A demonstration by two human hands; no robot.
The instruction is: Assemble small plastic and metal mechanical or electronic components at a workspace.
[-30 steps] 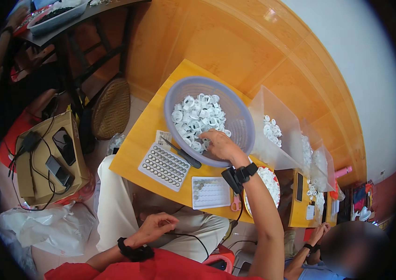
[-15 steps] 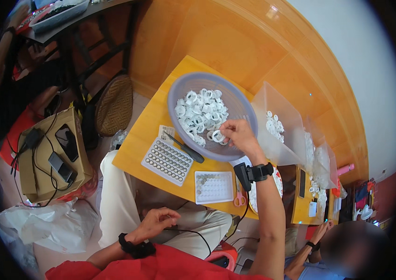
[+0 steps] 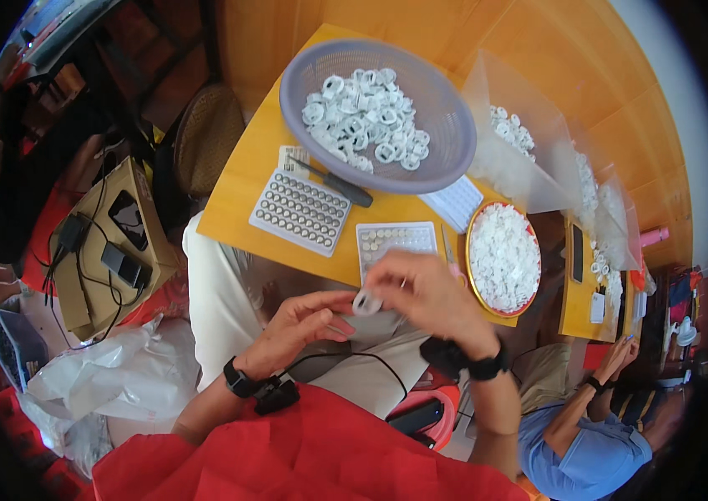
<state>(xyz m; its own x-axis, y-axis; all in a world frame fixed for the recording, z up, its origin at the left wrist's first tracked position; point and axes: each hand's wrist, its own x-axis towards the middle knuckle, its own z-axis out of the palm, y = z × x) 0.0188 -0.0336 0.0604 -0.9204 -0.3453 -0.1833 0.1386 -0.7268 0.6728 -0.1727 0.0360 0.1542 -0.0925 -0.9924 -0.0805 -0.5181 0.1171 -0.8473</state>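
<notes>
White plastic ring point(image 3: 366, 301) sits pinched between both hands over the person's lap, just below the near edge of the yellow desk point(image 3: 237, 200). A moment ago the right hand point(image 3: 425, 296) was up in the lavender basket point(image 3: 375, 113) among the loose rings, and the left hand point(image 3: 300, 327) lay idle on the lap; now the right one has come back with a single piece and the left has risen to meet it. Judging by that, one ring has been picked out and is being worked on between the fingers. The right grip is closed on the ring; the left fingertips touch it from the other side. Whether anything is being pressed into the ring cannot be made out, since the fingers cover most of it. The cell tray point(image 3: 396, 244) just above the hands is partly hidden behind them.
</notes>
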